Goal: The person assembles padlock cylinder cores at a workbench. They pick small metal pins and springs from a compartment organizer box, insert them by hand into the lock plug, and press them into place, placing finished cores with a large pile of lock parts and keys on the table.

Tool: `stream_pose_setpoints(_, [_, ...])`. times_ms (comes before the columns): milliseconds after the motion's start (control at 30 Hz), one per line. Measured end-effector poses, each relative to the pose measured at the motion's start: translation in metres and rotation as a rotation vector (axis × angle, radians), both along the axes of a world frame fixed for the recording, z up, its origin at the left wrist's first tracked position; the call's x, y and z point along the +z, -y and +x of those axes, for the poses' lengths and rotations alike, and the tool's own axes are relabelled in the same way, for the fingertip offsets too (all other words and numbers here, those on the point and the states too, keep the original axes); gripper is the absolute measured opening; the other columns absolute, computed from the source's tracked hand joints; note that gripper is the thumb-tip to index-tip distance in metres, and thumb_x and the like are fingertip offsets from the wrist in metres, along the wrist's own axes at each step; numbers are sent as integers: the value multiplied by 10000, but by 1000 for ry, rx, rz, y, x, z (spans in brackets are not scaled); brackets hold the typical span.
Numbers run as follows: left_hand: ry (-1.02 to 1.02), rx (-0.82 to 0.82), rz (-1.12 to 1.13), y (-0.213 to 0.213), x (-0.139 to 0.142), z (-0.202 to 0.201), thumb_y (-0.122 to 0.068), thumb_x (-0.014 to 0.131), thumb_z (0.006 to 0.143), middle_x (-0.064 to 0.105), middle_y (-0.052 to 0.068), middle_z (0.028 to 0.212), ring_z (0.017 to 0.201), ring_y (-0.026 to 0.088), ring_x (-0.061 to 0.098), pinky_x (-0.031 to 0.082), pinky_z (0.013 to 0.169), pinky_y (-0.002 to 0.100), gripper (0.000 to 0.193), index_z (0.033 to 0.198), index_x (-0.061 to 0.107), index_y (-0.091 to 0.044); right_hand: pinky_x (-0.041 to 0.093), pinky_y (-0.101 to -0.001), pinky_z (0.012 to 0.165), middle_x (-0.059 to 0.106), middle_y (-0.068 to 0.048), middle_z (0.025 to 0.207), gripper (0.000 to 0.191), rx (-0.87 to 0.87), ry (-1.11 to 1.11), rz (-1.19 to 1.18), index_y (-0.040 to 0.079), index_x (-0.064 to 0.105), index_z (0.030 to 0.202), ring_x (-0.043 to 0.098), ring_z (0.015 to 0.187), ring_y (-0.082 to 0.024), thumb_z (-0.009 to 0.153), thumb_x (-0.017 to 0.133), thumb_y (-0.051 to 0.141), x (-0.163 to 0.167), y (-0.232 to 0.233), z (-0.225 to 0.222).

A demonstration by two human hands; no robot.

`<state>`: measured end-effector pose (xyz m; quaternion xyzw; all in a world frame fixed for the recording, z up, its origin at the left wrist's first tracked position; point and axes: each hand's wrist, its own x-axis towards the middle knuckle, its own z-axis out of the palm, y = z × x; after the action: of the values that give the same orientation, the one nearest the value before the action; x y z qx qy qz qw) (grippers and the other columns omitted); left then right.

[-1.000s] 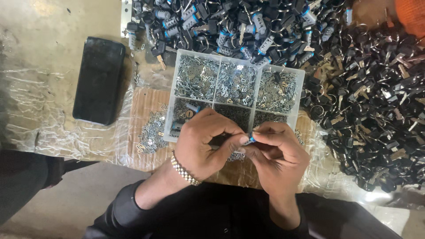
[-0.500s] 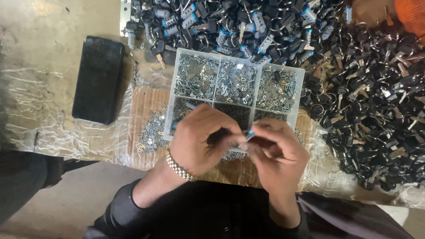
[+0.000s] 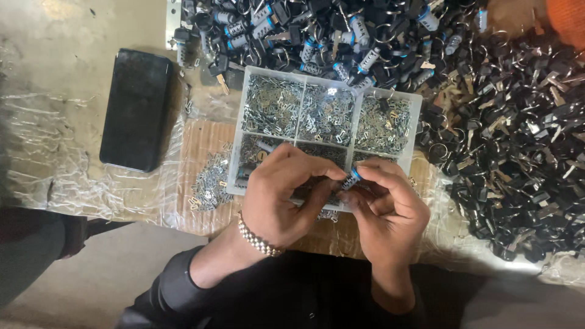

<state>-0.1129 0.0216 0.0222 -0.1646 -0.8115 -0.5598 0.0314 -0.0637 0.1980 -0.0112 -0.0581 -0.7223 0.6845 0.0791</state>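
Both hands are bunched together right over the near edge of the clear compartment tray (image 3: 414,131) — the right hand (image 3: 390,216) is pinching a small lock cylinder with a blue ring (image 3: 351,178) between thumb and forefinger, tip pointing up toward the left hand. The left hand (image 3: 286,195) is curled, its fingertips closed in next to the cylinder's end. I can't tell if there's a tiny metal wafer between those fingertips, it's hidden by the knuckles.

From where I'm watching, this looks like fitting one of the little silver pieces from the tray into the cylinder. What I'd care about here: keep the right-hand pinch low on the barrel so the slotted end stays free, and keep the cylinder over the tray, so anything dropped lands back with the rest rather than on the cardboard (image 3: 201,146) under the left wrist. A loose scatter of silver bits (image 3: 210,180) sits there, just left of the left hand.

Beyond the hands, past the tray, there's a heap of more blue-ringed cylinders (image 3: 317,36), and off to the right a big pile of black-headed keys (image 3: 524,158). A dark phone (image 3: 135,109) lies well left of the left hand — clear of the work.
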Motion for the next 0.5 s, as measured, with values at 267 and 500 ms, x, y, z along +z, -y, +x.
stream_pose_setpoints(267, [158, 13, 75, -1, -2, 6, -20, 816, 865, 744, 67, 939, 820, 166, 781, 647, 727, 262, 160, 1005, 765, -77, 624, -200, 818, 627, -135, 1282, 376, 10, -16, 15, -50, 665, 1180, 724, 1026, -170, 846, 736, -208, -3, -3, 2])
stream_pose_setpoints(500, [312, -73, 39, 7, 6, -4, -50, 849, 795, 733, 42, 877, 750, 155, 785, 637, 671, 264, 172, 941, 773, -100, 659, -236, 859, 640, -121, 1260, 335, 54, -113, 58, -40, 681, 1149, 738, 1028, -177, 859, 777, -177, -5, -2, 4])
